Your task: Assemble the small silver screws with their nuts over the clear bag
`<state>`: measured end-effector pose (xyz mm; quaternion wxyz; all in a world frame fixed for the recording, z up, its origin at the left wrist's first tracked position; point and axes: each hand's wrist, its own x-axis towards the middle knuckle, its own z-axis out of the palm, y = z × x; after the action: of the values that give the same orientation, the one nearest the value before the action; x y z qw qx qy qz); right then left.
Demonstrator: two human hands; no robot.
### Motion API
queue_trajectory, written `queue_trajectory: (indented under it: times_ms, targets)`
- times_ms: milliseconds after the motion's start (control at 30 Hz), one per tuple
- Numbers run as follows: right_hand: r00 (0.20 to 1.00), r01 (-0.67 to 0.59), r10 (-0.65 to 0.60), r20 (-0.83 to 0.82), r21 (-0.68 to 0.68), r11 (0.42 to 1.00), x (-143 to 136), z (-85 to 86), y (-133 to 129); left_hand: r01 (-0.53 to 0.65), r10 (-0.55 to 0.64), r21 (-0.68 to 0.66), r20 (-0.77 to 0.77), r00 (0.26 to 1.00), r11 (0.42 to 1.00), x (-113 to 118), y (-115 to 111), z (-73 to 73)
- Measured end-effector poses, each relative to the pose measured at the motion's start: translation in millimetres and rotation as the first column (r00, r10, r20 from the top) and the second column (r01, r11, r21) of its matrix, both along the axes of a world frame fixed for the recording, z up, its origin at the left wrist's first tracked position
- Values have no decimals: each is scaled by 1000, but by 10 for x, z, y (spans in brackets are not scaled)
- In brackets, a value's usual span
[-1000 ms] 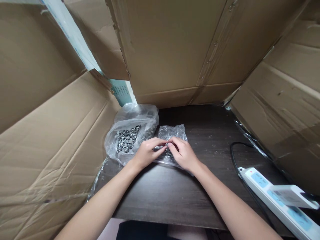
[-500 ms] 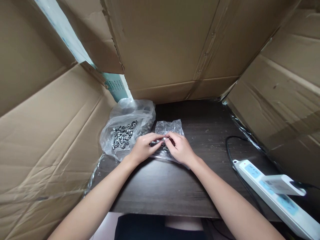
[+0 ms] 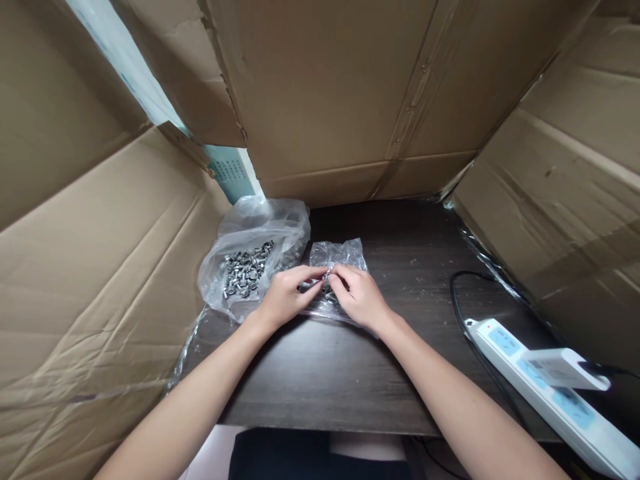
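Observation:
My left hand [image 3: 290, 291] and my right hand [image 3: 357, 291] meet fingertip to fingertip over a small clear plastic bag [image 3: 345, 253] holding small metal parts. Both hands are closed in a pinch; whatever lies between the fingertips is too small to name. To the left of my left hand sits a larger, open clear plastic bag [image 3: 270, 211] with many silvery screws [image 3: 249, 268] inside. Some of the metal parts in the small bag are hidden by my fingers.
Both bags lie on a dark wooden table [image 3: 330, 373]. A white power strip [image 3: 540, 403] with a white plug-in adapter [image 3: 563, 370] and a black cable [image 3: 454, 297] is at the right. Cardboard walls [image 3: 340, 100] surround the table at the back and sides.
The fingertips have shifted very slightly against each other, and the bright metal bit seen between them before is less visible now. The bags have stayed in place.

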<state>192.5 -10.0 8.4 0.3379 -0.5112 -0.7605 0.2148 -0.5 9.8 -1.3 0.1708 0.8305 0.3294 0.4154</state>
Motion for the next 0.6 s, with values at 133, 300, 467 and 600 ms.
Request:
queue_trajectory:
  times_ms: [133, 300, 467, 600]
  targets:
    - [999, -12, 11, -45, -25, 1000, -9, 20, -12, -14, 15, -37, 44, 999, 999, 12, -6, 24]
    - [998, -39, 38, -47, -14, 999, -9, 12, -9, -9, 13, -56, 71, 997, 998, 16, -9, 30]
    - [999, -31, 31, -16, -7, 999, -3, -3, 3, -9, 13, -55, 65, 998, 998, 16, -13, 40]
    - [999, -19, 18, -32, -26, 999, -3, 10, -5, -16, 20, -61, 71, 997, 998, 18, -12, 46]
